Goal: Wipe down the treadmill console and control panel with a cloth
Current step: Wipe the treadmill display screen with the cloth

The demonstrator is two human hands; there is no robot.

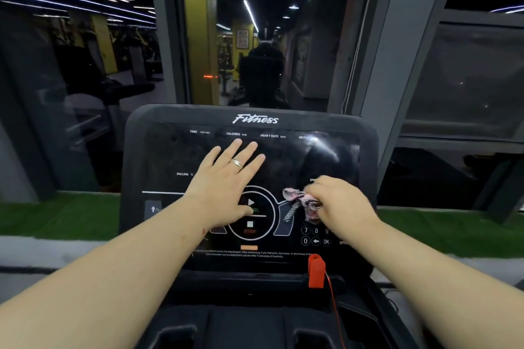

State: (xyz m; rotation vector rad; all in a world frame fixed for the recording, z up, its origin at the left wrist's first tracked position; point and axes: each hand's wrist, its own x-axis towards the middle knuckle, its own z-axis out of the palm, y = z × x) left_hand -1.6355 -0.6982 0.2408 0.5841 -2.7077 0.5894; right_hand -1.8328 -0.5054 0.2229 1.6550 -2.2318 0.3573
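Cloth point(302, 202), pink patterned, bunched in right hand point(338, 204), which grips it against the black treadmill console point(158, 155), lower right of panel, just above number keypad point(315, 236). Head view: left hand point(226, 181) released, fingers straight and spread, flat on screen centre; ring point(236, 162) on one finger. Red safety key point(316, 270) w/ cord sits below panel.
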